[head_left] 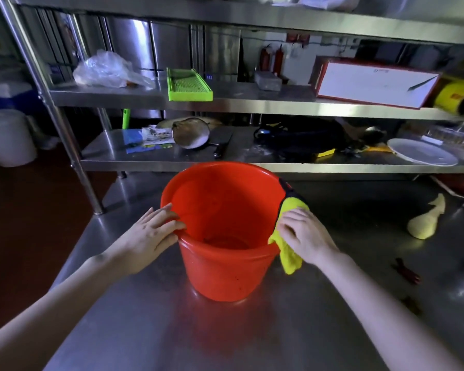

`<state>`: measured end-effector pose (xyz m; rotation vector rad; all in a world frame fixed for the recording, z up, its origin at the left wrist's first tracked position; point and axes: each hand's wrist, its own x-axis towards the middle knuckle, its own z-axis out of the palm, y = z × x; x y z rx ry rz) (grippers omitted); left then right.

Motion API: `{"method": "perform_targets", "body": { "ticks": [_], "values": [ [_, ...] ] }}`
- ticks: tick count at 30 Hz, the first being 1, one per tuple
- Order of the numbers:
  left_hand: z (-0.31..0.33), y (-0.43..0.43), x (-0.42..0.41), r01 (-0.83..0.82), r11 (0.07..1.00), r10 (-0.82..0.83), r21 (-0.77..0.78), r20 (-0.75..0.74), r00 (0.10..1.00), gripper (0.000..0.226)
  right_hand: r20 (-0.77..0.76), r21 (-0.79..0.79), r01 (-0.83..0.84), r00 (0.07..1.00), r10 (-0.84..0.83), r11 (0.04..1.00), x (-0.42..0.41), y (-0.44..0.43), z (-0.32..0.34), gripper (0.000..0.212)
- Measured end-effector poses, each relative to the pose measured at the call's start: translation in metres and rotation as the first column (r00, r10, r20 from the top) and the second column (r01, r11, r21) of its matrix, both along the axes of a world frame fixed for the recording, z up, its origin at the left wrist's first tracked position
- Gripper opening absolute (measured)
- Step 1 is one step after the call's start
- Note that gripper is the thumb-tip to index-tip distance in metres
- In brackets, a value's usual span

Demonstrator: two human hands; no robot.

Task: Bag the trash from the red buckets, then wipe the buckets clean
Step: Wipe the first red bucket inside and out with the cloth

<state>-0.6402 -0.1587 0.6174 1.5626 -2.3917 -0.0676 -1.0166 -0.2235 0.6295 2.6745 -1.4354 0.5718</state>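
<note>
A red plastic bucket (225,269) stands upright on the steel table (172,330), right in front of me. Its inside looks bare, with a dark mark near the bottom. My left hand (152,231) rests on the bucket's left rim, fingers curled over the edge. My right hand (304,234) presses a yellow cloth (288,257) with a dark edge against the outside of the bucket's right wall, just below the rim. No trash bag is in view.
A pale yellow bundle (426,220) lies on the table at the right, with small dark red scraps (406,271) nearer me. Behind the bucket, steel shelves (252,103) carry a green tray (188,85), a clear plastic bag (107,70), a pan, a white plate and a box.
</note>
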Motion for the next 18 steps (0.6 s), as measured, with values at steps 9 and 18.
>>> {"method": "perform_targets", "body": {
  "ticks": [9,18],
  "values": [
    [-0.005,0.0,-0.027,0.064,0.976,-0.063,-0.209,0.011,0.998,0.022,0.155,-0.15,0.335,0.937,-0.313,0.93,0.079,0.053,-0.02,0.036],
    [0.008,0.012,-0.013,0.1,0.995,-0.102,-0.02,-0.091,0.991,0.065,0.072,-0.197,0.075,0.996,-0.062,0.977,0.085,0.054,-0.01,0.037]
  ]
}}
